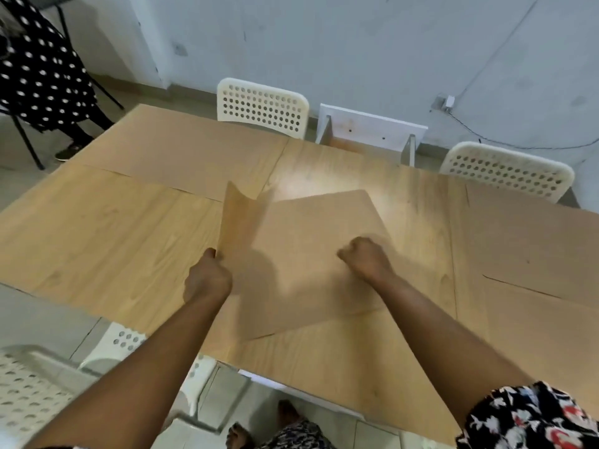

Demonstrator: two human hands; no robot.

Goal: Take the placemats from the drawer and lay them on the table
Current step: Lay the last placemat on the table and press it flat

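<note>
tan placemat point(311, 254) lies on the bench point(97, 241) between your hands; your left hand point(207, 280) pinches its raised left edge, your right hand point(364, 257) rests fisted on it.

Soft, even indoor light is filling the room, and a pale glare patch is sitting on the table point(301, 189) near its far middle. The hands are casting blurred shadows toward the viewer — the raised placemat point(241, 222) edge and right hand point(366, 257) are smearing with motion. Wide-angle distortion is bending the edges.
</note>
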